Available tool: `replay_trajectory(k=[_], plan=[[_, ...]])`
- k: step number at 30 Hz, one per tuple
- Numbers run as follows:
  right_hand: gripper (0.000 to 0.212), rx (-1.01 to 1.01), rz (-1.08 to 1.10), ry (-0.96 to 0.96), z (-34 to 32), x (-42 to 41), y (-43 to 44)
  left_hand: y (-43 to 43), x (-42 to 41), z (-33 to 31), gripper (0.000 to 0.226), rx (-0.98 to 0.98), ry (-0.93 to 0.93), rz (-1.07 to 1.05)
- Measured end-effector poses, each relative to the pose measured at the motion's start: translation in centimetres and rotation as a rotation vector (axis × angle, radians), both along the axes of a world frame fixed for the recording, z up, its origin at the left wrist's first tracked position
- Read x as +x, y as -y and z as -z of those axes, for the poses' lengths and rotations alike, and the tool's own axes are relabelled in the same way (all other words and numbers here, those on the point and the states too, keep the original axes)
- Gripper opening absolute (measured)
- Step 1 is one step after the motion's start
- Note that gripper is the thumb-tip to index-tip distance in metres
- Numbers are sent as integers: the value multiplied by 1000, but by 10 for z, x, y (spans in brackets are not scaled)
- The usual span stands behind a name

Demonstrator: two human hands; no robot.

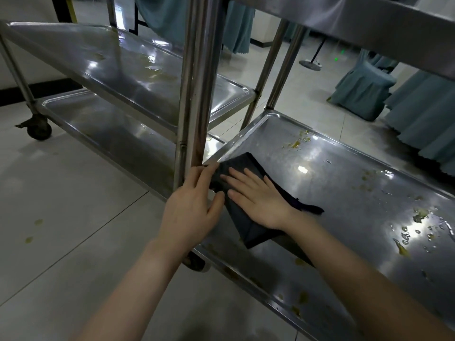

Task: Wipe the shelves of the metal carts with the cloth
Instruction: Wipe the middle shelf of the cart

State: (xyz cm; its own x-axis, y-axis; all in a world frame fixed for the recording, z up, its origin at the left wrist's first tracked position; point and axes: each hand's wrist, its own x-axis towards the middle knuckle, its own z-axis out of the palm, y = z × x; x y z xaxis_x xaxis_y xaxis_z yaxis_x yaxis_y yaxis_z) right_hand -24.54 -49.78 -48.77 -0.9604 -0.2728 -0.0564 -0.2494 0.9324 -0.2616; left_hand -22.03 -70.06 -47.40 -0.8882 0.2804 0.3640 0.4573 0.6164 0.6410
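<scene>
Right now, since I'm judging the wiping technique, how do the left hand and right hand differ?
The right hand lies flat on the dark cloth, fingers spread; the left hand only meets the cloth's edge with fingertips and thumb. The right hand is over the shelf; the left hand sits at its rim beside the post. Both touch the cloth; whether the left pinches it is unclear.

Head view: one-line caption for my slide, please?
Right hand presses dark cloth flat on the stained cart shelf; left hand holds its edge.
</scene>
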Motion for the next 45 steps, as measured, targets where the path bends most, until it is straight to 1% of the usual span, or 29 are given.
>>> replay_trajectory(k=[3, 5, 6, 8, 11, 13, 15, 17, 18, 20, 22, 23, 25, 28, 30, 31, 33, 34, 37, 40, 42, 45], plan=[[53, 50, 207, 11, -7, -51, -6, -1, -1, 2, 51, -37, -5, -17], [55, 29, 348, 55, -12, -80, -8, -1, -2, 4, 50, -30, 6, -9], [56, 24, 382, 68, -13, -89, -7, 0, -2, 5, 51, -22, 10, -1], [56, 32, 353, 69, -12, -87, -1, 1, -3, 5, 53, -11, 7, 14], [55, 73, 140, 17, -3, -42, 2, 3, -2, 7, 56, -17, -18, 30], [51, 34, -4, -38, 4, 0, 1, 4, -3, 7, 55, -7, -26, 31], [42, -38, -45, -46, 7, 23, -2, 3, -2, 5, 55, 0, -23, 28], [42, -33, -30, -39, 4, 12, -5, 1, 0, 4, 55, -18, -33, 28], [44, -5, 15, -46, 3, -5, -8, 0, 0, 4, 54, -37, -35, 29], [50, 57, 200, -22, -4, -47, -18, -3, 3, 3, 50, -90, -35, 12], [55, 38, 403, 48, -13, -83, -26, -8, 5, 3, 45, -150, -41, -6], [56, 23, 456, 72, -15, -91, -28, -12, 6, 3, 44, -175, -40, -18], [57, 27, 434, 78, -14, -84, -24, -19, 8, 3, 43, -190, -23, -69], [53, 42, 295, -15, -1, -19, -30, -35, 3, 0, 37, -119, -63, -116], [49, 24, 262, -90, 8, 43, -41, -53, -12, -4, 35, -111, -110, -9], [47, 10, 289, -90, 11, 69, -47, -65, -20, -7, 36, -114, -104, 76], [47, 0, 377, -64, 10, 93, -63, -89, -34, -9, 40, -146, -59, 246], [48, 23, 414, -49, 9, 90, -70, -98, -39, -6, 43, -201, -60, 296], [53, 84, 595, -34, 0, 37, -97, -108, -45, 11, 51, -387, -115, 272], [56, 27, 756, 85, -20, -17, -111, -109, -51, 15, 52, -457, -97, 271], [57, 30, 746, 114, -25, -19, -106, -110, -52, 12, 53, -468, -65, 300], [55, 43, 616, 86, -18, 38, -95, -109, -49, 12, 53, -519, -56, 311]])
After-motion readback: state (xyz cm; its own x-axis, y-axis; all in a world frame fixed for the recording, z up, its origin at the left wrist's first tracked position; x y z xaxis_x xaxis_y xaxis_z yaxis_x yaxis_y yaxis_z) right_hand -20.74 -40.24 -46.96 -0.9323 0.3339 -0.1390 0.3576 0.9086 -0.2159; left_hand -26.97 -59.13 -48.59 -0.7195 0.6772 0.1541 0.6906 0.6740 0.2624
